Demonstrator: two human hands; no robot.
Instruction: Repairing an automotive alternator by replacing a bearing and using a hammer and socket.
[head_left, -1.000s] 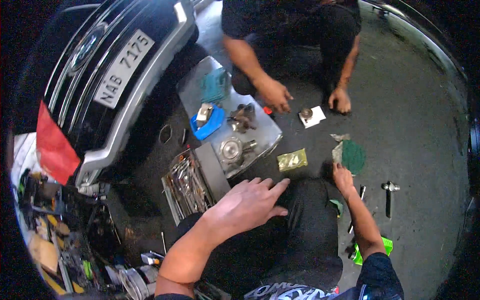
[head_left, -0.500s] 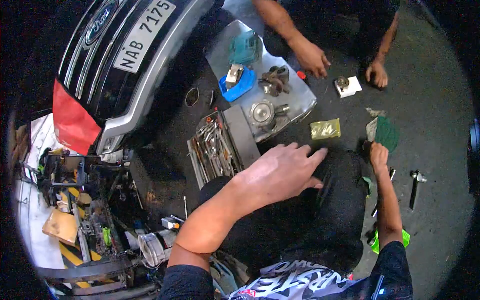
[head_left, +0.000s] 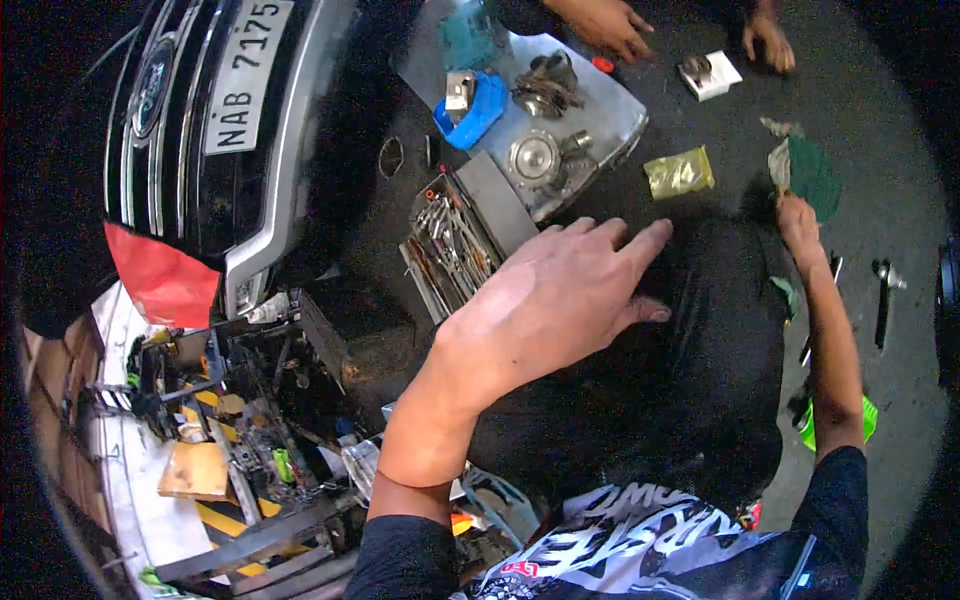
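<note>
My left hand hovers palm down over my dark trousers, fingers spread and holding nothing. Farther right, my right hand reaches low to the floor with its fingers drawn together. Its fingertips meet the lower edge of a pale rag lying against a green cloth; what they grip is too small to make out. Between and beyond my hands lies a yellow see-through packet. A toolbox full of wrenches stands just past my left hand.
A tray bears greasy metal parts, a round metal housing and a blue container. A co-worker's hands are beyond, near a white box. A hammer and green basket lie right; a car front stands left.
The view has swung, so the floor things sit higher and farther right in the picture. My left hand stays spread; my right hand keeps its place by the rag and green cloth.
</note>
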